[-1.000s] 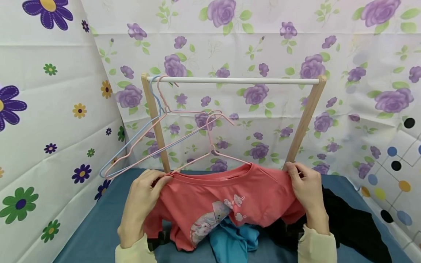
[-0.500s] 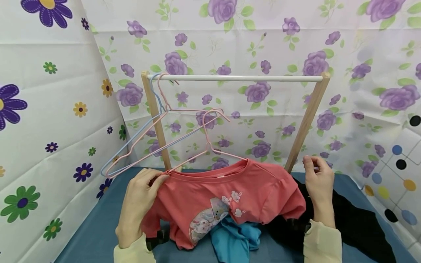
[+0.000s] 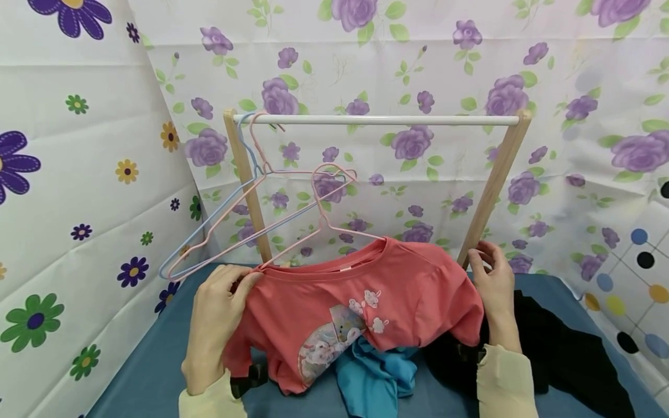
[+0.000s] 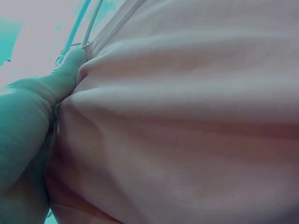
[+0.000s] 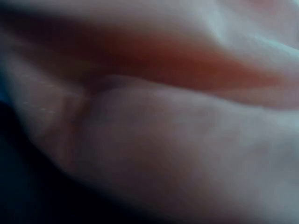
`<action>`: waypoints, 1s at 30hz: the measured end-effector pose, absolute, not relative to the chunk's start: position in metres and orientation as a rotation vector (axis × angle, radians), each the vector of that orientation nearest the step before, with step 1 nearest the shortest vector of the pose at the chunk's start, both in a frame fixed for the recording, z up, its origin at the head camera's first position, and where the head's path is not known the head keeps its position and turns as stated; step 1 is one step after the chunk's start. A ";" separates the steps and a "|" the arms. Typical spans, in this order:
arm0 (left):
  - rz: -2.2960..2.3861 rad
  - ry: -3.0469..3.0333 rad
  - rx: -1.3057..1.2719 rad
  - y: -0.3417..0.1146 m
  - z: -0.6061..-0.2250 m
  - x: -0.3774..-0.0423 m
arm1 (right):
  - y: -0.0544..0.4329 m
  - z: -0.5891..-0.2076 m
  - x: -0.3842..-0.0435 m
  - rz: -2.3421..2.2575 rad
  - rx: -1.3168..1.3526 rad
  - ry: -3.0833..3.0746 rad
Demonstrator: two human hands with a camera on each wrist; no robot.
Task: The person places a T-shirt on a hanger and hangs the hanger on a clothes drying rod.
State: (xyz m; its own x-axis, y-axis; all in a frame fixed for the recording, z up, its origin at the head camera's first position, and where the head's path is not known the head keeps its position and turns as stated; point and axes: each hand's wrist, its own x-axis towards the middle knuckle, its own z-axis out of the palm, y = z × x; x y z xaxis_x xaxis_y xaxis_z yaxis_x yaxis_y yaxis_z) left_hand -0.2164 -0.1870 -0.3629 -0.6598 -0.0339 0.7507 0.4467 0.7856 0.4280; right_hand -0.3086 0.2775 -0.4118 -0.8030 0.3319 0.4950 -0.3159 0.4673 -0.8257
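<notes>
A coral-red T-shirt (image 3: 413,290) with a printed patch and small flower shapes hangs on a pink hanger (image 3: 321,223), whose hook stands up above the neckline. My left hand (image 3: 216,319) pinches the shirt near the left end of its neckline, where the hanger's arm meets it. The left wrist view has the thumb (image 4: 70,65) against the gathered cloth (image 4: 187,116). Beside the sleeve on the other side is my right hand (image 3: 493,290), fingers loosely bent and holding nothing. In the right wrist view, blurred sleeve cloth (image 5: 187,149) fills most of the picture.
Behind stands a rack with a white rail (image 3: 376,120) and wooden posts (image 3: 493,186). A blue hanger (image 3: 201,223) and another pink hanger (image 3: 213,227) hang at its left end. A blue garment (image 3: 373,374) and a black garment (image 3: 569,348) lie on the blue-covered table (image 3: 141,366).
My right hand let go of the shirt's shoulder, moved off to the right, then came back beside the sleeve. The shirt's hanger hook has shifted left and up slightly. My left hand keeps its pinch.
</notes>
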 end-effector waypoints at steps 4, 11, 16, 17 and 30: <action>-0.761 -2.153 -0.288 -0.188 -0.361 -0.215 | 0.275 -0.416 -0.311 1.391 0.021 -2.146; -0.749 -2.099 -0.252 -0.187 -0.355 -0.212 | 0.273 -0.423 -0.316 1.374 0.054 -2.203; -0.740 -2.076 -0.213 -0.187 -0.351 -0.207 | 0.273 -0.428 -0.320 1.296 0.034 -2.225; -0.740 -2.074 -0.207 -0.187 -0.351 -0.206 | 0.273 -0.429 -0.321 1.290 0.038 -2.225; -0.693 -2.015 -0.118 -0.176 -0.339 -0.198 | 0.272 -0.435 -0.325 1.247 0.056 -2.156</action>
State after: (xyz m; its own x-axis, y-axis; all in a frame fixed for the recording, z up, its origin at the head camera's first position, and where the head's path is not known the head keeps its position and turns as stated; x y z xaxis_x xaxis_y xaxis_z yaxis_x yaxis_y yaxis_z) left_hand -0.1980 -0.1762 -0.3387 -0.5289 -0.1943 0.8261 0.3547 0.8337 0.4232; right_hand -0.3251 0.2725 -0.4351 -0.7952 0.2683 0.5438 -0.3376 0.5491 -0.7645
